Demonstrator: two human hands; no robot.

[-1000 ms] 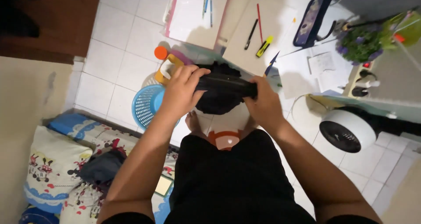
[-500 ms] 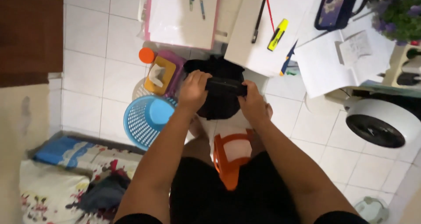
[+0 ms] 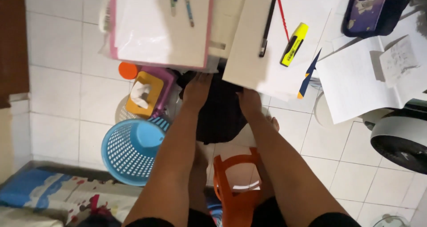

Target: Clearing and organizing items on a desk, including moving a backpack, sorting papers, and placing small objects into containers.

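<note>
Both my arms reach down and forward under the edge of a desk. My left hand (image 3: 197, 90) and my right hand (image 3: 249, 101) rest on a black cloth bundle (image 3: 220, 113) that lies low near the floor. The fingertips of both hands are hidden behind the white boards at the desk edge, so the grip itself does not show. An orange plastic stool (image 3: 235, 187) stands between my legs, just below my forearms.
A blue mesh basket (image 3: 129, 149) lies tipped on the tiled floor at left, beside a yellow and purple tissue box (image 3: 144, 93). On the desk lie pens, a yellow highlighter (image 3: 293, 44), papers and a dark pencil case (image 3: 371, 9). A white round fan (image 3: 400, 136) sits at right.
My hands have lowered the black bundle from chest height down under the desk edge. The camera has tipped forward, so the desk fills the top and the bedding has slid out at bottom left.
</note>
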